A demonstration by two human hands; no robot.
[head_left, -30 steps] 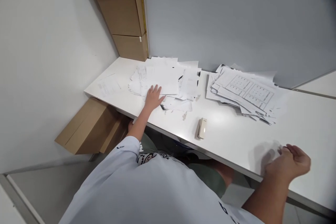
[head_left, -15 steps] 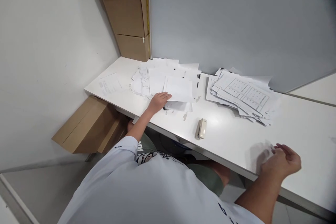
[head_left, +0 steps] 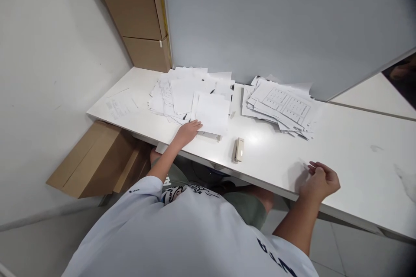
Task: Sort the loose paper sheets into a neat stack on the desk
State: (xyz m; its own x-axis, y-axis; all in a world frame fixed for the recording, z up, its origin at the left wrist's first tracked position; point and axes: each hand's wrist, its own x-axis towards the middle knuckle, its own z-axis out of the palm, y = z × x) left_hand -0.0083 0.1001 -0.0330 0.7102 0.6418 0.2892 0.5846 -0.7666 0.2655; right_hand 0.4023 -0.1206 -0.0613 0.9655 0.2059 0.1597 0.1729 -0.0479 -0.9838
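Observation:
My left hand (head_left: 187, 133) is at the near left edge of a white sheet of paper (head_left: 212, 112), its fingers on top and the thumb hidden; it grips that edge. The sheet lies over the front of a spread pile of papers (head_left: 183, 95). My right hand (head_left: 320, 181) is over the front of the table, right of a cream stapler (head_left: 239, 150). Its fingers are curled with the tips close together; whatever is between them, if anything, is too small to make out. The stapler stands alone, touched by neither hand.
A second pile of printed papers (head_left: 279, 106) lies at the back of the white table (head_left: 357, 151). One printed sheet (head_left: 120, 104) lies at the left end. Cardboard boxes (head_left: 146, 54) are stacked in the corner, and an open cardboard box (head_left: 87, 160) is below the table's left end.
The white sheet has slid a little towards me together with my left hand. My right hand keeps its curled pose. The whole view has shifted.

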